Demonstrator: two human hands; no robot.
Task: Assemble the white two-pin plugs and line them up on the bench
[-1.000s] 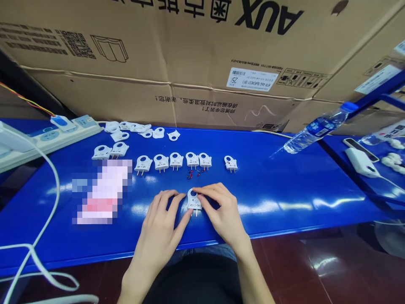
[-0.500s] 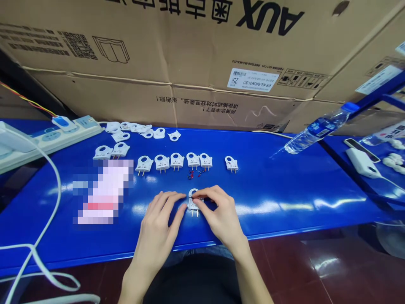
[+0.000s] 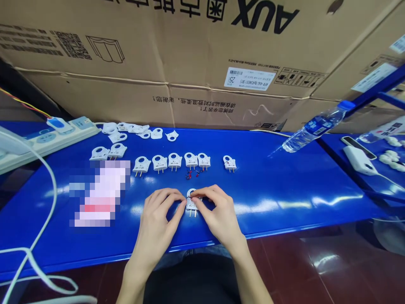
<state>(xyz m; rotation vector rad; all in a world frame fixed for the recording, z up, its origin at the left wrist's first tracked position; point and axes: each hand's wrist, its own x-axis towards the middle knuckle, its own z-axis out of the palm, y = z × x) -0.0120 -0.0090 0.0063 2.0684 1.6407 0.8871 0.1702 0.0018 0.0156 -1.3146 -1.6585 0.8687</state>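
Observation:
A white two-pin plug half with a ring-shaped top [image 3: 191,206] lies on the blue table in front of me, pins toward me. A short dark wire [image 3: 189,197] crosses the base of its ring. My left hand [image 3: 161,213] is at the plug's left edge, thumb and index finger pinched at the wire's left end. From the right, my right hand [image 3: 220,211] pinches at the wire's other side, its fingers covering part of the plug. Just beyond lie several small red and black wire pieces [image 3: 189,174] below a row of similar white plugs [image 3: 175,160].
Loose white ring covers [image 3: 156,133] lie at the back left, near a power strip [image 3: 72,131]. A pixelated pink item [image 3: 107,185] is on the left. A water bottle [image 3: 316,126] leans at the right, beside a white adapter [image 3: 359,160]. A large cardboard box [image 3: 142,101] stands behind.
My left thumb and index finger have closed together at the plug's left edge. My right hand stays at the plug. The whole view has shifted slightly.

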